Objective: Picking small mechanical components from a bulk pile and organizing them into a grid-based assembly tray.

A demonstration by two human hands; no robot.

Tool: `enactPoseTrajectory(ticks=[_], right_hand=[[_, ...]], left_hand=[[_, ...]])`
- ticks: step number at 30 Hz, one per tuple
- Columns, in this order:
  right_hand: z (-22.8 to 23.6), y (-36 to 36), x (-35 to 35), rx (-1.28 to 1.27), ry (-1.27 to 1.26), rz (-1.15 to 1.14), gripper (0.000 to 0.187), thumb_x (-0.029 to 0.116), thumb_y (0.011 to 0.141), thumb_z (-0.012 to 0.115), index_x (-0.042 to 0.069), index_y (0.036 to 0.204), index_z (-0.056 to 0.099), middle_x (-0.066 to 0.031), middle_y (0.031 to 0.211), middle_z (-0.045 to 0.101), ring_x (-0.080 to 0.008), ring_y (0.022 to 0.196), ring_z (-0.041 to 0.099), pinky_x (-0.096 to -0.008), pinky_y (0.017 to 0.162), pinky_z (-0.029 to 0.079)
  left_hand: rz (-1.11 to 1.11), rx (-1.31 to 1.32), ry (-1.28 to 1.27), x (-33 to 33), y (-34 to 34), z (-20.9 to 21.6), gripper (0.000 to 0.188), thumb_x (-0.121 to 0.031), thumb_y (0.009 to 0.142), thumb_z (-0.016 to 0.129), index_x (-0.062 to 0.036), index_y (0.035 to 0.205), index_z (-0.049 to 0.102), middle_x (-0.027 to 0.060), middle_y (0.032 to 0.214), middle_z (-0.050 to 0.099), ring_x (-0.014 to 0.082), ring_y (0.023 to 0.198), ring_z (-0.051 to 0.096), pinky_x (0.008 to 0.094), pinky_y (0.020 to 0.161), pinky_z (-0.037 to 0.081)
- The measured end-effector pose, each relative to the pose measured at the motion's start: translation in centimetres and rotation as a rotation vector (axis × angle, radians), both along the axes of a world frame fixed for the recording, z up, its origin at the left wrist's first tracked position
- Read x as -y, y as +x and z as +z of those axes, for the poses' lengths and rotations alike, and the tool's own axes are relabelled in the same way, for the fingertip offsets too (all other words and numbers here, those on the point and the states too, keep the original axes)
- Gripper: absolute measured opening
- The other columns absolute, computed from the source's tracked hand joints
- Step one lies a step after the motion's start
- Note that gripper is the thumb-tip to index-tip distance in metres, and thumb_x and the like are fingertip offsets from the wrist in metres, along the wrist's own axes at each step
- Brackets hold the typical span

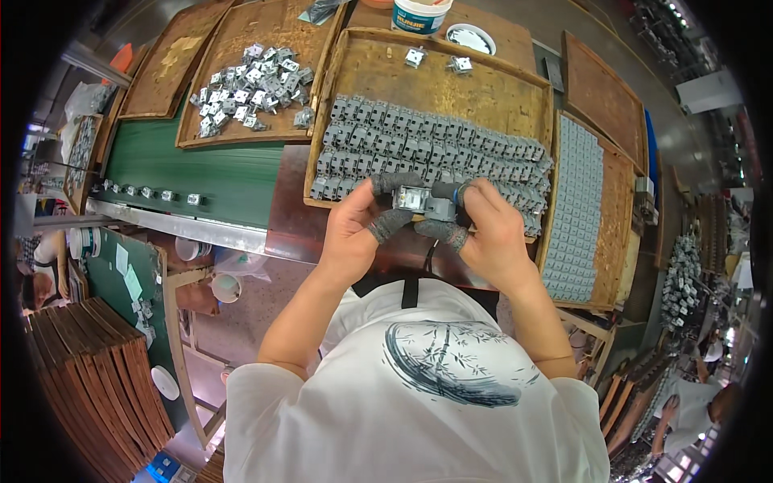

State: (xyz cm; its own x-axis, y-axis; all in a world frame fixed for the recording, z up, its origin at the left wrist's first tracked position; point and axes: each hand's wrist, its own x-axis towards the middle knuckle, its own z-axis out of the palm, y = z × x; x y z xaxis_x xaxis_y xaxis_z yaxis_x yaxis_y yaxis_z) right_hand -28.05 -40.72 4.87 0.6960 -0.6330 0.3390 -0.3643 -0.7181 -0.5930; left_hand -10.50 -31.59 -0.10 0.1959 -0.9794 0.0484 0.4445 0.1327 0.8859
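Note:
In front of my chest, over the near edge of a wooden tray [354, 56], my left hand [358, 229] and my right hand [493, 232] grip a small grey metal housing [415, 199] between them. Dark grey covers wrap several fingertips on both hands. The housing has a bright, shiny face on its left side and a plainer grey block on its right; whether these are one piece or two I cannot tell. Just beyond my fingers, rows of similar grey housings [427, 141] fill the near half of the tray. Two loose metal parts [415, 56] lie at its far end.
Left of this tray, another wooden tray [278, 133] bears a heap of loose metal parts [254, 84]. A green conveyor belt [193, 161] carries several spaced parts. To the right stands a tray of neatly ranked grey pieces [573, 209]. A white bucket [419, 16] sits at the back.

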Motion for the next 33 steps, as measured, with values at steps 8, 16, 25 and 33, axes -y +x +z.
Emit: enactPoseTrajectory(ticks=[8, 16, 25, 33], right_hand=[[-0.5, -0.7, -0.3, 0.028, -0.037, -0.039, 0.021, 0.004, 0.071, 0.072, -0.001, 0.085, 0.058, -0.0132, 0.080, 0.053, -0.0326, 0.067, 0.056, -0.0378, 0.056, 0.046], [-0.5, -1.3, -1.2, 0.006, -0.032, -0.128, 0.026, 0.009, 0.074, 0.076, -0.004, 0.087, 0.058, -0.0153, 0.085, 0.055, -0.0330, 0.072, 0.056, -0.0349, 0.062, 0.045], [-0.3, -0.8, -0.7, -0.035, 0.008, -0.055, 0.023, -0.002, 0.071, 0.069, -0.005, 0.084, 0.050, -0.0158, 0.082, 0.050, -0.0333, 0.068, 0.051, -0.0361, 0.059, 0.043], [-2.4, -1.1, 0.0, -0.090, -0.195, -0.154, 0.022, 0.007, 0.076, 0.072, -0.002, 0.084, 0.053, -0.0165, 0.083, 0.052, -0.0393, 0.070, 0.054, -0.0419, 0.059, 0.043]], left_hand=[[-0.022, 0.052, 0.082, 0.0, -0.7, 0.5, 0.033, 0.004, 0.089, 0.059, -0.0007, 0.122, 0.058, 0.0038, 0.113, 0.062, 0.0121, 0.106, 0.058, 0.0274, 0.085, 0.051], [-0.058, 0.166, 0.033, 0.2, -1.4, -0.2, 0.033, -0.001, 0.092, 0.062, -0.0022, 0.124, 0.057, 0.0022, 0.110, 0.058, 0.0107, 0.102, 0.057, 0.0266, 0.087, 0.049], [0.082, 0.460, -0.079, -0.2, -1.5, 0.1, 0.025, -0.003, 0.090, 0.060, -0.0025, 0.115, 0.059, 0.0087, 0.095, 0.054, 0.0195, 0.088, 0.052, 0.0297, 0.080, 0.044], [-0.019, 0.333, -0.038, 2.0, -3.6, -2.0, 0.038, -0.001, 0.094, 0.053, -0.0033, 0.132, 0.052, 0.0099, 0.113, 0.049, 0.0191, 0.109, 0.051, 0.0287, 0.089, 0.043]])
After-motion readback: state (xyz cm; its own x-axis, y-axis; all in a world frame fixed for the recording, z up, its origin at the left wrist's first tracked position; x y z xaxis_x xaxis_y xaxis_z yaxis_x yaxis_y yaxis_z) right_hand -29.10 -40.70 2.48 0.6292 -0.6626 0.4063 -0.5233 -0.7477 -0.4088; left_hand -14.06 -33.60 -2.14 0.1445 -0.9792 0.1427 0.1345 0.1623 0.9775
